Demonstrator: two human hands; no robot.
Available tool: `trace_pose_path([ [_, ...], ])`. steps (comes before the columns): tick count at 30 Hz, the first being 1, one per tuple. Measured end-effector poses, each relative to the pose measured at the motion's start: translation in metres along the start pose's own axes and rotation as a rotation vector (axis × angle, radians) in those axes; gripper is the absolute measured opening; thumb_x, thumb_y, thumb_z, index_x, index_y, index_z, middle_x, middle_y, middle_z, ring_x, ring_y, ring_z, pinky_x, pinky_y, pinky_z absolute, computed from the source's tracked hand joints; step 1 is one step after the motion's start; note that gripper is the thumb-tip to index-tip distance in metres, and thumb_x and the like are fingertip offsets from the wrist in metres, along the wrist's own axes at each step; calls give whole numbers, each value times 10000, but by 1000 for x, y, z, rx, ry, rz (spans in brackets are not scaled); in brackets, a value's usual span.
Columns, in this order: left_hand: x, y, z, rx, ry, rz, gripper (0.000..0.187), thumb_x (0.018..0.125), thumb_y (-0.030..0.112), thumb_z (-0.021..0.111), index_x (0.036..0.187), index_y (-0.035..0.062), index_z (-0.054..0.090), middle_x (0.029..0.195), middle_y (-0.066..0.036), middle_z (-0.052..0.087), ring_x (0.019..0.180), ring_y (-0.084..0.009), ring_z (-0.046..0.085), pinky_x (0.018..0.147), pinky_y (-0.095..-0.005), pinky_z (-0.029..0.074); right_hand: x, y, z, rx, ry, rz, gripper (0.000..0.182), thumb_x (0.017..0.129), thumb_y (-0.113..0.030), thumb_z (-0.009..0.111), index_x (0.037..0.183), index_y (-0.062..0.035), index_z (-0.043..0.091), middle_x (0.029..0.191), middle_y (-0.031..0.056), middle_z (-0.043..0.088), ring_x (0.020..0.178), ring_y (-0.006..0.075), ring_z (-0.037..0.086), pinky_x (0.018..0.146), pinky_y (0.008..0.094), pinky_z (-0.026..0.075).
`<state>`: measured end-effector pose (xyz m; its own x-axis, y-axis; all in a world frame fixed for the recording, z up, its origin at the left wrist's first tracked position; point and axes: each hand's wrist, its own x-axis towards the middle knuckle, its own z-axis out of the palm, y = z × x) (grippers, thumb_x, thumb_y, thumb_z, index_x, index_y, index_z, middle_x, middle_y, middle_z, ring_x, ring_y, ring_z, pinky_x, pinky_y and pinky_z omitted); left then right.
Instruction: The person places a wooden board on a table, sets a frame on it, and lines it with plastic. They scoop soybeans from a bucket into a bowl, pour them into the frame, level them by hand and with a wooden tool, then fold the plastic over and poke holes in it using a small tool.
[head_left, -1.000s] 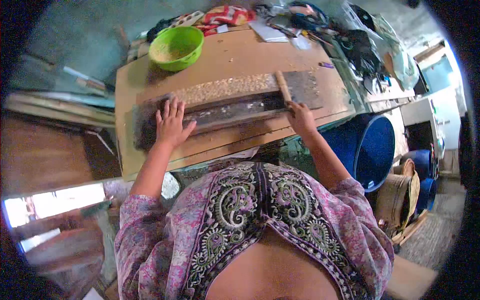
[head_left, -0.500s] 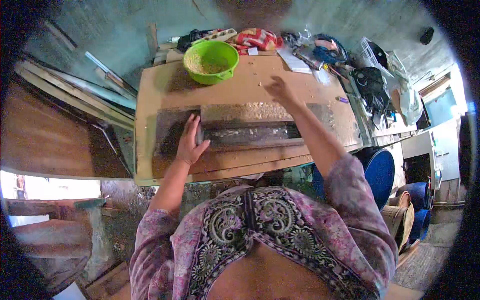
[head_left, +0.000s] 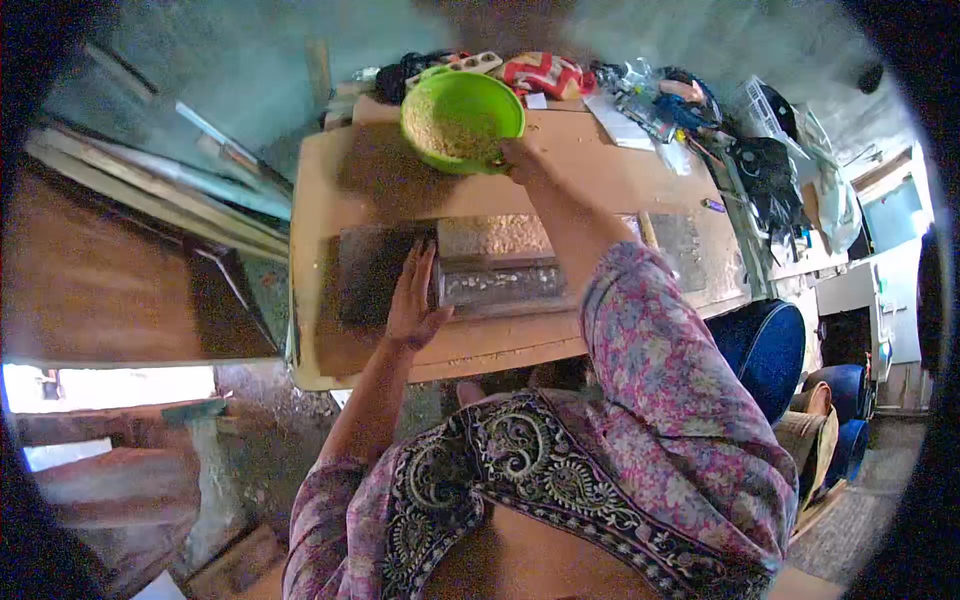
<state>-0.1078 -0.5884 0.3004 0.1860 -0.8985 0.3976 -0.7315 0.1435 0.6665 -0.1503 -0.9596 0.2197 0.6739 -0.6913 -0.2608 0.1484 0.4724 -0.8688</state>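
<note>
A green plastic bowl (head_left: 512, 105) holding pale, grain-like bits (head_left: 445, 130) is at the back of the table, tilted. My right hand (head_left: 517, 160) grips its near right rim. Toward the front lies a long box-like form (head_left: 500, 284) with a dark trough and pale flecks in it. A strip covered with brownish bits (head_left: 495, 235) runs behind that trough, partly hidden by my right forearm. My left hand (head_left: 410, 302) rests at the form's left end, fingers stretched out and thumb apart, over a dark board (head_left: 375, 270).
The brown table (head_left: 335, 185) has a red patterned cloth (head_left: 545, 75), papers (head_left: 620, 122) and plastic bags along its back. A small purple item (head_left: 713, 206) lies at the right. Blue drums (head_left: 760, 345) stand right of the table; planks (head_left: 150, 190) lean at the left.
My right hand has moved left from above the table and taken hold of the bowl's rim. The bowl now tilts more. My left hand stays at the form's left end.
</note>
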Motion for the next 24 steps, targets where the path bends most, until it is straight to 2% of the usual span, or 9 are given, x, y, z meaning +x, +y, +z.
trace_pose_path([
  [2,-1,-6,-3,-11,-9,23,810,611,274,603,1297,61,228,1324,-220,206,1220,-364,220,998,-394,193,-19,-20,-2,114,-50,-40,350,789,-268,536,1037,-44,432,878,109,546,701,217,573,568,336,512],
  [4,-5,-18,-7,-57,-26,-15,777,633,249,579,1294,44,225,1323,-216,214,1226,-350,215,1003,-388,178,-97,-71,43,-336,160,-74,298,791,-201,511,1018,-23,438,849,117,551,696,225,576,586,368,523],
  [8,-3,6,-25,-370,-10,-151,680,677,140,509,1285,13,231,1328,-185,231,1246,-280,196,1021,-363,116,-176,-94,21,211,157,83,247,777,-93,454,1002,6,432,855,132,546,691,272,569,606,423,515],
  [11,25,9,-47,-488,322,-244,556,728,146,526,1217,-21,321,1250,-133,351,1141,-207,341,958,-319,225,-278,-135,101,345,121,-81,278,763,-69,435,1019,32,394,980,181,480,842,297,532,643,412,513],
  [15,92,97,-44,-676,56,-219,500,774,183,522,1186,-37,343,1186,-113,400,1044,-186,416,877,-304,306,-319,-121,126,245,407,-473,560,652,16,479,1171,-24,274,1014,167,435,790,251,511,602,361,503],
  [17,109,111,-37,-837,-73,-654,429,795,162,511,1146,-37,365,1112,-111,452,966,-178,471,831,-300,360,-313,-92,119,-33,556,-622,691,638,14,501,1243,-80,182,1069,141,411,881,237,477,656,334,472],
  [18,109,131,-26,-1033,-7,-380,359,787,112,504,1100,-19,385,1013,-103,497,893,-172,508,760,-308,418,-326,-88,121,-20,592,-633,691,638,14,501,1243,-80,182,1069,141,411,881,237,477,656,334,472],
  [21,101,135,-6,-1140,-277,-609,328,779,89,496,1072,-12,390,951,-112,511,846,-186,529,709,-313,451,-375,-80,125,178,657,-527,711,605,-37,610,1201,-97,227,1046,126,443,945,214,445,732,319,423],
  [24,78,160,45,-1110,-292,-651,165,719,31,479,869,-37,476,837,-118,530,753,-200,555,667,-299,469,-451,-72,89,292,605,-414,758,657,-192,663,1212,-158,147,1104,140,407,970,310,431,687,530,399],
])
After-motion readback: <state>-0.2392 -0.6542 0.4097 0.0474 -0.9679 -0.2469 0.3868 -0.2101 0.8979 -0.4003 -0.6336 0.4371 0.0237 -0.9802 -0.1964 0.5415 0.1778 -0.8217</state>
